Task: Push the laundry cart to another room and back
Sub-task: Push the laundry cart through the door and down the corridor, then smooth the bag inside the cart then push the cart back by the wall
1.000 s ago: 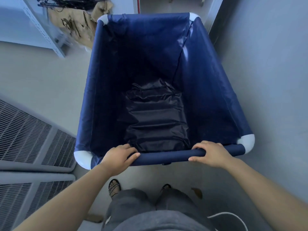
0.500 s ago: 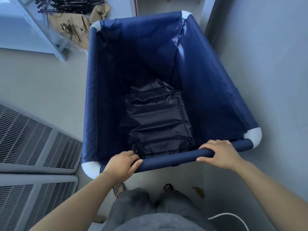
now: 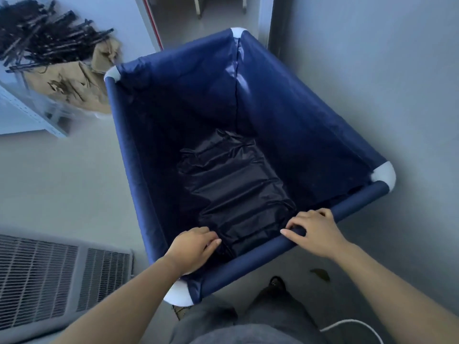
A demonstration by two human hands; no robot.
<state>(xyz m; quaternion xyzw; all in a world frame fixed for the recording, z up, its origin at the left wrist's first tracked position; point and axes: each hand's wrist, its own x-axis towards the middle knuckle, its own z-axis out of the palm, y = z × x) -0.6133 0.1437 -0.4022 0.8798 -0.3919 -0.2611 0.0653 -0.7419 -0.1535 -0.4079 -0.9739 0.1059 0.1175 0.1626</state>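
Note:
The laundry cart [image 3: 310,135] is a deep navy fabric bin with white corner caps, seen from above and turned so its far end points up and left. A dark, crumpled liner [image 3: 233,192] lies on its bottom. My left hand [image 3: 192,248] grips the near padded rail [image 3: 250,259] close to the near-left corner. My right hand [image 3: 314,230] curls over the same rail further right. Both forearms reach in from the bottom edge.
A grey wall [image 3: 372,83] runs close along the cart's right side. A doorway [image 3: 213,13] opens beyond the far end. A metal shelf with brown paper and black rods [image 3: 52,58] stands at upper left. Slatted vent units [image 3: 49,276] sit at lower left.
The cart has swung counter-clockwise, its far end toward the left and the near-right corner further from me. Both hands stayed on the near rail and moved with it.

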